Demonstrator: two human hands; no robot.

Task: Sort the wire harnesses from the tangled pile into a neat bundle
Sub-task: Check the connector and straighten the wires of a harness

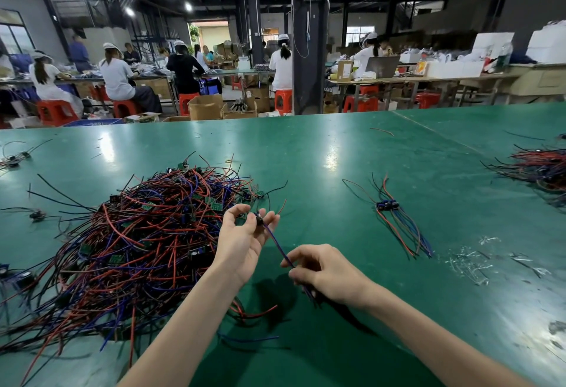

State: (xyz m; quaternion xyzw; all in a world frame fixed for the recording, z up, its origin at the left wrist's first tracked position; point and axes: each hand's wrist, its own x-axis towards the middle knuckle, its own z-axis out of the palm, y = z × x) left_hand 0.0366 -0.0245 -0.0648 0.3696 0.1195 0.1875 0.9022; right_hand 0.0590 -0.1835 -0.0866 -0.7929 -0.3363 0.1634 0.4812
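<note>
Holding one wire harness (276, 242) above the green tabletop (337, 157), the left hand (242, 242) has its grip pinched on the black connector end, and the right hand (327, 273) has its grip closed round the purple wires lower down. The tangled pile (137, 233) lies just left; the small sorted bundle (395, 218) lies apart, right.

We see the table top (337, 154) smooth & glossy, w/ ceiling-light glare. Wires in the tangled pile (147, 233) look plastic-sheathed, slight sheen. Clear film scraps (471, 261) shiny, crinkled. Cardboard box (205, 107) matt; stools (56, 112) glossy plastic.
</note>
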